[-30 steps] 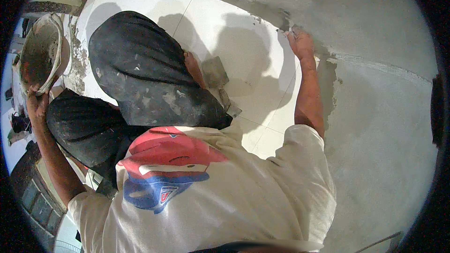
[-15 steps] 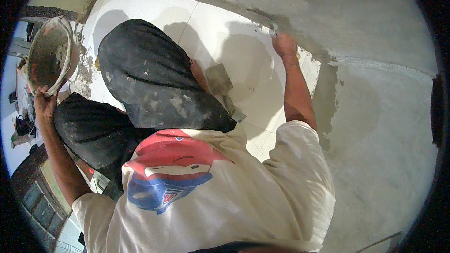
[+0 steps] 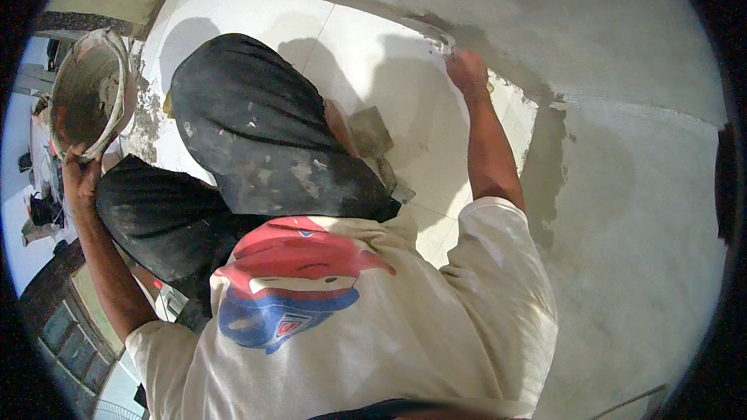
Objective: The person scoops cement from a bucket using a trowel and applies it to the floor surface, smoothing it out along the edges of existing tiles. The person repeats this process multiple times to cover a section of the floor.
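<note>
Both arms (image 3: pixel 490 148) outstretched, hands (image 3: pixel 467 70) closed

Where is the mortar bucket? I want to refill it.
In the head view, far left: the mortar bucket is tilted, its rim in the left hand, beside the knees.

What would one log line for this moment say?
left hand: holds mortar bucket | right hand: presses at wall edge | white tiles below

Glossy white tiles (image 3: pixel 366 54); rough matt grey plaster (image 3: pixel 622 210).
</note>
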`<state>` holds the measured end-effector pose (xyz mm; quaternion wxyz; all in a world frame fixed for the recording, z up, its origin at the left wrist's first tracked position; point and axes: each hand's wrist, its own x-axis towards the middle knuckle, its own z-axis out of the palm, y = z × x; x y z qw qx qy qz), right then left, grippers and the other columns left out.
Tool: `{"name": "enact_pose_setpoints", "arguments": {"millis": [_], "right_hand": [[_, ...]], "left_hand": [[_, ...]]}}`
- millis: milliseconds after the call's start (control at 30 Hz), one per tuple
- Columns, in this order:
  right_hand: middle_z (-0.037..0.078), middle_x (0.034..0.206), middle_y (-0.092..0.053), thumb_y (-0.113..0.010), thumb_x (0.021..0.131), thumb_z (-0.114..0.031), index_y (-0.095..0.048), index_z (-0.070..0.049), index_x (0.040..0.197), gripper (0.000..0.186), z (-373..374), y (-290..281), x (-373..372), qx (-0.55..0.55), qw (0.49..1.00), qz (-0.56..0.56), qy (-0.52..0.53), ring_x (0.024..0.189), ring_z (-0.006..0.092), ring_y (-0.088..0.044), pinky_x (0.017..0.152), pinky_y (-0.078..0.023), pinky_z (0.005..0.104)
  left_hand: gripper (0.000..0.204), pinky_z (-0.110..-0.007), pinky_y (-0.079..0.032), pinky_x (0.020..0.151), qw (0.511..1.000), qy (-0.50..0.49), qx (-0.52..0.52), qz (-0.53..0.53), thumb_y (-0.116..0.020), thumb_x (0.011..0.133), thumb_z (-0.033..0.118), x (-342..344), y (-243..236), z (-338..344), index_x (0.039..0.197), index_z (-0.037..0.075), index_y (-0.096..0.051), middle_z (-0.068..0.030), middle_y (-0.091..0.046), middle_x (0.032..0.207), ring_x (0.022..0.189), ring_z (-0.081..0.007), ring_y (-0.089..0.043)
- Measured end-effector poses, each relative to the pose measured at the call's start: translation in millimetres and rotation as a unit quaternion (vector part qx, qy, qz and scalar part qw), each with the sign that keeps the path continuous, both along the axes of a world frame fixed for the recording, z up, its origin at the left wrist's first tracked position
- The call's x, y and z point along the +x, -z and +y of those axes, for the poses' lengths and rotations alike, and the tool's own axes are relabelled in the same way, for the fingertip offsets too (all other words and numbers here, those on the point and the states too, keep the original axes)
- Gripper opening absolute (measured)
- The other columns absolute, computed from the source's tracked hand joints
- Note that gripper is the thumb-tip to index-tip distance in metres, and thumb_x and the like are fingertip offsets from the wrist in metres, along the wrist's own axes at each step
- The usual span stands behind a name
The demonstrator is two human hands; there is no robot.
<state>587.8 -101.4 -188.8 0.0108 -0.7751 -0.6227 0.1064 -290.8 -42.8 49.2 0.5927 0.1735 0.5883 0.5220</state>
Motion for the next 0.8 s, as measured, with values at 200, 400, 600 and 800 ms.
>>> {"name": "enact_pose_setpoints", "arguments": {"millis": [200, 400, 600, 800], "right_hand": [[0.023, 0.101, -0.070, -0.060, 0.095, -0.043, -0.068, -0.007, 0.107, 0.039, -8, -59, 0, 0.062, 0.998, -0.026, 0.004, 0.096, 0.0447, -0.066, 0.084, -0.051, 0.0531], [0.028, 0.112, -0.065, -0.062, 0.096, -0.034, -0.066, -0.003, 0.119, 0.039, -12, -180, -86, 0.152, 0.986, 0.065, -0.001, 0.105, 0.0459, -0.062, 0.091, -0.048, 0.0508], [0.027, 0.121, -0.062, -0.055, 0.099, -0.025, -0.060, -0.002, 0.125, 0.036, 27, -301, -247, 0.203, 0.943, 0.157, -0.212, 0.114, 0.0456, -0.058, 0.099, -0.047, 0.0510], [0.016, 0.091, -0.072, -0.062, 0.089, -0.017, -0.074, -0.005, 0.100, 0.021, 97, -351, -420, 0.300, 0.861, -0.008, -0.410, 0.090, 0.0342, -0.070, 0.078, -0.053, 0.0527]], "left_hand": [[0.053, -0.051, -0.048, 0.107, 0.996, -0.073, 0.047, 0.015, -0.063, 0.082, -0.004, -20, -4, -15, 0.133, -0.001, -0.052, -0.0138, -0.058, 0.133, 0.118, -0.0322, -0.059], [0.043, -0.040, -0.049, 0.100, 0.708, 0.184, 0.191, 0.655, -0.075, 0.084, 0.003, 37, 14, -55, 0.122, 0.005, -0.056, -0.0090, -0.064, 0.117, 0.110, -0.0261, -0.061], [0.038, -0.049, -0.057, 0.077, 0.991, -0.063, 0.107, 0.056, -0.061, 0.074, 0.001, 125, -13, -20, 0.112, -0.002, -0.057, -0.0101, -0.058, 0.097, 0.084, -0.0287, -0.063], [0.035, -0.049, -0.061, 0.072, 0.978, -0.050, 0.160, 0.121, -0.059, 0.077, 0.000, 158, -45, -48, 0.111, -0.001, -0.055, -0.0103, -0.061, 0.089, 0.075, -0.0269, -0.066]]}}
